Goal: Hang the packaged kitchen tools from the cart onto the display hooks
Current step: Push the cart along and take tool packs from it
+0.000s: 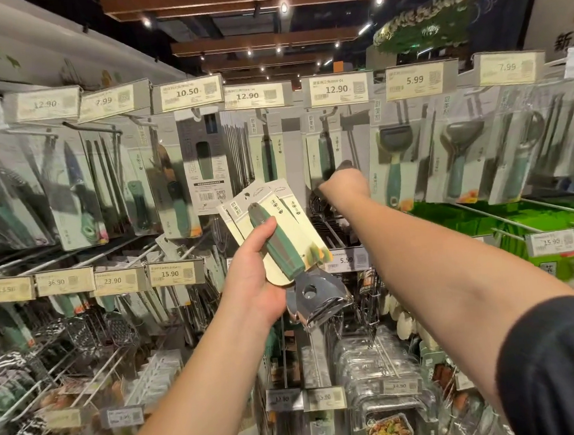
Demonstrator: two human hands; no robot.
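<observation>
Frankly, the right hand (343, 182) is blurred where it reaches the hanging package (325, 149) under the 12.90 tag (337, 89), so whether its fingers grip it I cannot tell. The left hand (256, 281) holds, below that row, a fan of about three carded packaged tools (273, 232), thumb curled over the top green handle, steel heads pointing down.

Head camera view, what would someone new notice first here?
Centre frame, the left hand grips a fanned bunch of carded green-handled tools, shiny metal heads pointing down. Just above and right of it, the right hand reaches to a packaged tool hanging under a 12.90 price tag. Packaged utensils fill hooks on both sides.
</observation>
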